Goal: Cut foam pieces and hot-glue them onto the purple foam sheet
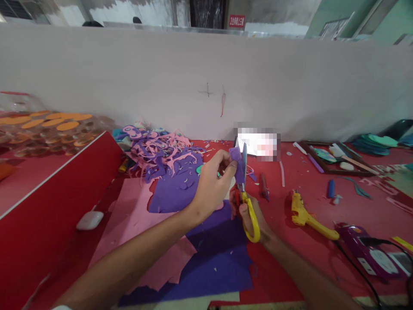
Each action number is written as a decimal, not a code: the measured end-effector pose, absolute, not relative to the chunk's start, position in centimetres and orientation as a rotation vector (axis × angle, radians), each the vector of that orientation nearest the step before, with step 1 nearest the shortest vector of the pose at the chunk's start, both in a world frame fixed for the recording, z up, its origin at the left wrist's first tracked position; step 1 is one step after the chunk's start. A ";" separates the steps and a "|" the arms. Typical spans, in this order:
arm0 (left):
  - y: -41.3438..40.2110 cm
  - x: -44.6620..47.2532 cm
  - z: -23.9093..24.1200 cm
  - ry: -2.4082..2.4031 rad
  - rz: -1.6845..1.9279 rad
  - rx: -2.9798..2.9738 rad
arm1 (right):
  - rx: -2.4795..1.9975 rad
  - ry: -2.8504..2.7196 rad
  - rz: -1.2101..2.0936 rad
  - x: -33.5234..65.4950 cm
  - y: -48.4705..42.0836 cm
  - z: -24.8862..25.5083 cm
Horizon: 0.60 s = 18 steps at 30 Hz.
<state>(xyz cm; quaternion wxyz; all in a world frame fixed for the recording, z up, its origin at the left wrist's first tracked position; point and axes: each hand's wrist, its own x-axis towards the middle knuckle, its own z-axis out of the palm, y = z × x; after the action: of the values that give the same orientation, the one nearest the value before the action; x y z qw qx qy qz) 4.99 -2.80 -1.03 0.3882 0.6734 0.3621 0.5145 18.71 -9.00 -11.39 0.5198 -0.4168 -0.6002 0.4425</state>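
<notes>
My left hand (211, 183) pinches a small purple foam piece (238, 165) between thumb and fingers, above the red table. My right hand (250, 215) grips yellow-handled scissors (247, 193), fingers through the loops, blades pointing up against the purple piece. Below both hands lie large purple foam sheets (213, 254) and a pink sheet (129, 215). A heap of pink and purple foam offcuts (158, 150) lies just beyond my left hand.
A yellow glue gun (308, 215) lies to the right, a purple device with a black cable (371, 254) beyond it. A dark tray with tools (335, 157) sits far right. A white earbud case (89, 220) lies left beside a red divider (51, 202). A grey wall (206, 77) backs the table.
</notes>
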 end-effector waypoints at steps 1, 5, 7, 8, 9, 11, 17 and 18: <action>-2.8 5.0 -1.0 0.921 1.308 1.714 | -1.001 -1.444 1.055 18.8 -9.0 -11.3; -2.7 5.0 -0.9 0.925 1.314 1.732 | -1.024 -1.453 1.046 18.8 -8.9 -11.4; -2.7 5.0 -0.9 0.925 1.317 1.736 | -1.017 -1.447 1.031 18.8 -8.9 -11.6; -2.7 5.0 -0.9 0.926 1.319 1.736 | -1.014 -1.443 1.022 18.8 -8.9 -11.7; -2.7 5.0 -0.9 0.926 1.319 1.736 | -1.015 -1.442 1.015 18.8 -8.9 -11.8; -2.6 5.0 -1.0 0.932 1.323 1.732 | -1.035 -1.447 1.006 18.9 -8.8 -11.9; -2.6 5.0 -1.0 0.935 1.324 1.714 | -1.101 -1.481 0.986 19.1 -8.9 -11.9; -2.7 5.0 -1.0 0.932 1.323 1.713 | -1.103 -1.483 0.987 19.2 -8.9 -11.8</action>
<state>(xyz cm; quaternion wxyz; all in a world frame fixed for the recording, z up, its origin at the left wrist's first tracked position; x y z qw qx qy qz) 4.99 -2.66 -1.00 0.3824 0.6717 0.3655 0.5187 19.16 -8.91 -11.85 0.4998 -0.4559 -0.6131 0.4080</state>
